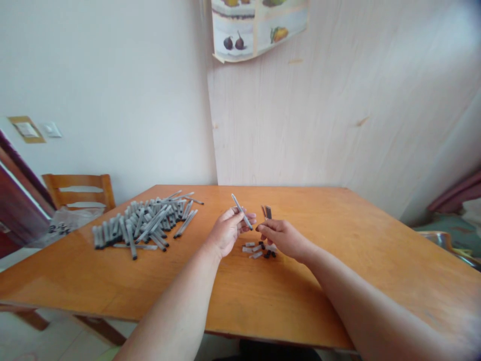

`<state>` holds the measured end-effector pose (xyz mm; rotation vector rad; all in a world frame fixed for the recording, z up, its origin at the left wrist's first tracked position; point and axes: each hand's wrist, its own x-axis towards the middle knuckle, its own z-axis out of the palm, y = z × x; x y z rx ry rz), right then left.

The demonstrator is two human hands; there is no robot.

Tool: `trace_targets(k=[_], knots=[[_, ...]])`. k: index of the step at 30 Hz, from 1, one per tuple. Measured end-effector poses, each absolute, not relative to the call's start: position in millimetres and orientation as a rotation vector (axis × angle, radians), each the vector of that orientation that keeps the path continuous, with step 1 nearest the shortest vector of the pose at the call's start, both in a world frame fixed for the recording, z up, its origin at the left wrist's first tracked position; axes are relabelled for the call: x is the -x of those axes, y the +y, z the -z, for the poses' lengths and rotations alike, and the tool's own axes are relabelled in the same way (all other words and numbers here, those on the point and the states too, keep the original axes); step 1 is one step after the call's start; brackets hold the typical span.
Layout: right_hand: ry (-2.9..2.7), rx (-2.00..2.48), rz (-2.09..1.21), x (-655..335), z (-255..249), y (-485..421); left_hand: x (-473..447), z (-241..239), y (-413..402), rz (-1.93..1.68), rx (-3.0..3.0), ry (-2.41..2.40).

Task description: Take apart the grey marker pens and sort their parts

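My left hand [227, 233] is closed on a pen [241, 210] between thumb and fingers. The pen has a pale grey, see-through barrel and slants down to the right, ending in a dark tip. Close to that tip, my right hand [280, 233] pinches its thumb and fingertips together; a small dark bit shows there, too small to name. Several thin dark sticks like pen refills [266, 211] show just beyond my right hand, and I cannot tell whether they lie on the table or are held. Below the hands lie several small pale caps [256, 255] and black plugs [267, 254].
A big heap of grey pens [146, 220] with dark ends covers the left of the wooden table [319, 210]. Behind the table's left edge stand a wooden chair [80, 180] and a plastic bag [71, 220]. A wall rises behind the far edge, with a fruit poster [259, 30].
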<state>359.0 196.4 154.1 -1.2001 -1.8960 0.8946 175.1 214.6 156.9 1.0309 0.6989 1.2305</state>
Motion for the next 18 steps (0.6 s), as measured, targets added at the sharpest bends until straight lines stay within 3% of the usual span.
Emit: trace_targets(k=[18], knots=[[-1.732, 1.268, -1.006, -349.6, -153.3, 193.8, -184.8, -158.1, 209.4, -1.268, -0.995, 0.693]])
